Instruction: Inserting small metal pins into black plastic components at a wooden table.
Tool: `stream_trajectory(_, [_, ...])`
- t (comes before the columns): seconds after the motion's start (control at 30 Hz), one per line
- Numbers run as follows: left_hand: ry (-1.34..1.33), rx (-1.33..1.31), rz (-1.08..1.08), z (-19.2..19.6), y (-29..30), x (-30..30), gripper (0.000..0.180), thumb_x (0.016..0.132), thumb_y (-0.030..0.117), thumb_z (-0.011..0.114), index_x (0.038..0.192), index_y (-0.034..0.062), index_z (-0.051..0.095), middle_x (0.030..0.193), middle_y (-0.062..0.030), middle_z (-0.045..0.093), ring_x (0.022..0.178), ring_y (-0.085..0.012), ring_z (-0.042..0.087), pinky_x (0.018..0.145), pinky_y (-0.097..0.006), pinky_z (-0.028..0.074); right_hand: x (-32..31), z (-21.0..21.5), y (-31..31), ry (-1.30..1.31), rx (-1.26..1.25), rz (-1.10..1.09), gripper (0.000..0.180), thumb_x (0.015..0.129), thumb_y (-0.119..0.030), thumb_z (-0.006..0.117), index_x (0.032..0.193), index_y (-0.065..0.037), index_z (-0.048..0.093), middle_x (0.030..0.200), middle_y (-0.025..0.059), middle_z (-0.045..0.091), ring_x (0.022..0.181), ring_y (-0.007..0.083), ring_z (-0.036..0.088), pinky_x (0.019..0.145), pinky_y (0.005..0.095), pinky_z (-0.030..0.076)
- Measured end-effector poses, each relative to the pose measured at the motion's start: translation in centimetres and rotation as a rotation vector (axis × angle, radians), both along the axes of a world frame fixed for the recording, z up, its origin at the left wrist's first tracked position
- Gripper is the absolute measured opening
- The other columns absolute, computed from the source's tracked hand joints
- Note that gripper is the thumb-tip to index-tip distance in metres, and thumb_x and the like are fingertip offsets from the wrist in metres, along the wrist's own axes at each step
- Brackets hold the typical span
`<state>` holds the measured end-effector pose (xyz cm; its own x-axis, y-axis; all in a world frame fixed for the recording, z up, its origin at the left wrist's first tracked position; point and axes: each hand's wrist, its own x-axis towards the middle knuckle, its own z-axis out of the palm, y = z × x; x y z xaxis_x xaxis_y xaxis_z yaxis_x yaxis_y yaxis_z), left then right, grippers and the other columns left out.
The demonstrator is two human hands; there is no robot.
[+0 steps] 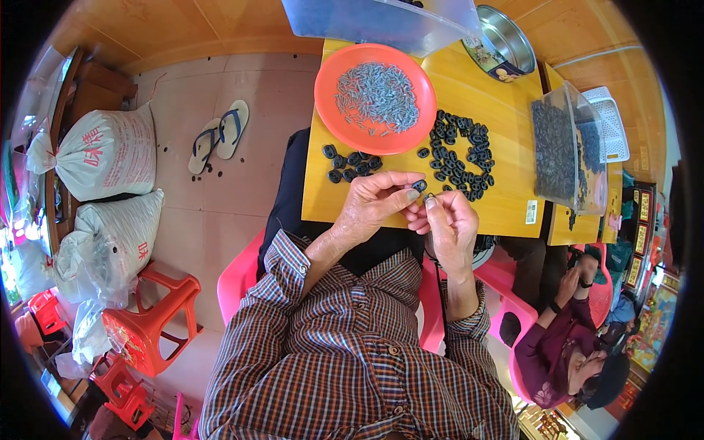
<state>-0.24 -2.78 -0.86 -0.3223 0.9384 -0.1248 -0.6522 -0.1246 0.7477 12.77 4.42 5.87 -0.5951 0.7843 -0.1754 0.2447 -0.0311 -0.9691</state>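
Note:
Close to the table's near edge, my left hand (pixel 370 205) pinches a small black oval piece (pixel 419 186) with holes between thumb and fingers. My right hand (pixel 451 231) meets it from the right, thumb and fingertips pressed together on something too small to make out. An orange-red plate (pixel 326 110) beyond my hands carries a heap of small grey metal pins (pixel 378 95). Several black oval pieces (pixel 352 167) lie just beyond my left hand. A larger spread of the same black pieces (pixel 460 158) lies on the tabletop to the right of the plate.
The yellow wooden table (pixel 506 213) bears a clear bin (pixel 345 26), a round metal tin (pixel 502 44) and a clear tub of black pieces (pixel 561 147). A seated person (pixel 576 345) is at the right. White sacks (pixel 110 158), flip-flops (pixel 232 128) and a red stool (pixel 150 323) are at the left.

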Motion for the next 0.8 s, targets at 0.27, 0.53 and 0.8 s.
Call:
stream_trajectory(0.27, [0.123,0.012,0.020,0.16,-0.06,-0.04,0.024,0.090,0.000,0.060,0.113,-0.0001,0.063,0.086,-0.0061,0.066,0.071,-0.0103,0.064,0.068,-0.024,0.055,-0.07,0.06,0.00,-0.032,0.011,0.005,0.011,0.093,-0.007,0.050,0.087,0.002,0.051,0.073,0.0118,0.065,0.057,0.0129,0.063,0.052,0.0224,0.050])
stream_trajectory(0.53, [0.137,0.059,0.001,0.12,-0.13,-0.06,0.025,0.089,-0.001,0.060,0.114,-0.0008,0.063,0.091,-0.0057,0.061,0.073,-0.0115,0.065,0.069,-0.024,0.056,-0.26,0.22,-0.09,-0.052,0.042,0.002,0.011,0.092,-0.007,0.052,0.086,0.002,0.052,0.073,0.0112,0.065,0.056,0.0116,0.062,0.050,0.0211,0.048])
stream_trajectory(0.8, [0.151,0.044,-0.013,0.62,-0.27,-0.19,0.025,0.089,-0.002,0.059,0.113,-0.0007,0.064,0.091,-0.0056,0.060,0.074,-0.0115,0.065,0.069,-0.024,0.056,-0.22,0.40,-0.07,-0.054,0.036,-0.002,0.014,0.091,-0.009,0.055,0.083,0.002,0.051,0.071,0.0117,0.066,0.056,0.0113,0.063,0.050,0.0222,0.049])
